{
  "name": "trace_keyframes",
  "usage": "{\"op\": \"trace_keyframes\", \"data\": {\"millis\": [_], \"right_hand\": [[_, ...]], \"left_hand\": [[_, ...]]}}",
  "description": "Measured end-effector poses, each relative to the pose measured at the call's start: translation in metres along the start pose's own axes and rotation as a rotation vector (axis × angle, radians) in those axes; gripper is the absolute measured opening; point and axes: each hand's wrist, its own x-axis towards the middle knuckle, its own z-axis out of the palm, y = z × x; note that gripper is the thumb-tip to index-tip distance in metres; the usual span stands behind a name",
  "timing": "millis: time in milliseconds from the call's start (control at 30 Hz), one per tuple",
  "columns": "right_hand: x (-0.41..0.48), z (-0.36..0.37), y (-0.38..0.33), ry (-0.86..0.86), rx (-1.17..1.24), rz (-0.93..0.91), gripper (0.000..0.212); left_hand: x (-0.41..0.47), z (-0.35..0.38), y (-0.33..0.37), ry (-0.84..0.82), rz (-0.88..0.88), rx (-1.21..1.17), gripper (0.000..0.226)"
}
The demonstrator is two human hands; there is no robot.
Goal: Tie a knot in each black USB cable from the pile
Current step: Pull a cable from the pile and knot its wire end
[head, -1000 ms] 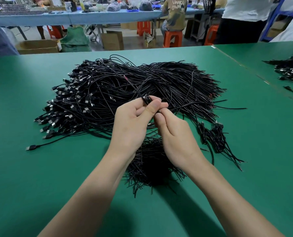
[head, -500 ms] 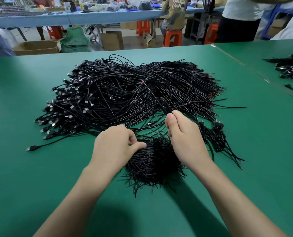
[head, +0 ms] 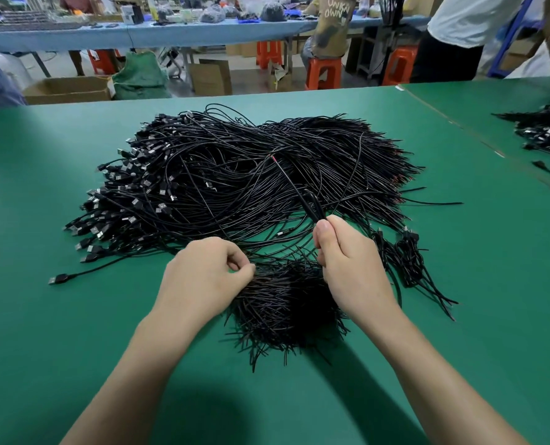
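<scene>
Cables make up a black pile (head: 251,187) in the middle of the green table (head: 58,364), with plugs fanned toward the left edge and cut ends toward the right edge. The right hand (head: 350,261) hovers at the pile's near side, thumb and curled fingers clamped on one cable (head: 294,187). A small loop (head: 314,203) in that cable sits just above the thumb, and the free end runs up over the pile to a red tip (head: 272,158). The left hand (head: 203,274) is lower, close to the table, with fingers curled in and thumb tip against the forefinger (whether a strand is pinched there I cannot tell). Between and beneath the two hands lies a bristly bundle (head: 286,316) of short ends, closer to the near edge than the pile is. A thinner bunch (head: 405,261) lies just right of the right hand. One plug (head: 58,279) trails out alone toward the left edge. On the next table (head: 492,101), at far right, sits another heap (head: 543,133).
</scene>
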Motion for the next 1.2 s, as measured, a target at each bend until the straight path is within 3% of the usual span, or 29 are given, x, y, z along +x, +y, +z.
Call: {"op": "trace_keyframes", "data": {"millis": [133,300,467,533,633,767,1067,1200], "right_hand": [[-0.002,0.003,0.002,-0.004,0.052,0.018,0.041],[-0.004,0.01,-0.004,0.006,0.134,-0.016,0.04],[0.006,0.009,-0.017,0.065,0.147,-0.1,0.038],[0.013,0.008,-0.022,0.077,0.14,-0.131,0.037],[0.022,0.007,-0.025,0.085,0.073,-0.177,0.037],[0.029,0.003,-0.024,0.096,0.025,-0.186,0.037],[0.038,0.001,-0.03,-0.005,0.228,-0.183,0.038],[0.043,0.003,-0.032,-0.068,0.294,-0.179,0.038]], "left_hand": [[0.002,-0.006,0.002,0.056,0.028,-0.413,0.015],[0.007,0.0,0.024,-0.098,0.049,-0.995,0.008],[0.015,0.005,0.049,-0.193,0.01,-1.425,0.023],[0.018,0.004,0.056,-0.19,0.008,-1.464,0.029],[0.025,0.002,0.059,-0.221,0.021,-1.491,0.016],[0.033,-0.003,0.054,-0.286,0.088,-1.47,0.018],[0.049,-0.009,0.033,-0.393,0.248,-1.402,0.03],[0.058,-0.003,0.032,-0.309,0.24,-1.4,0.022]]}}
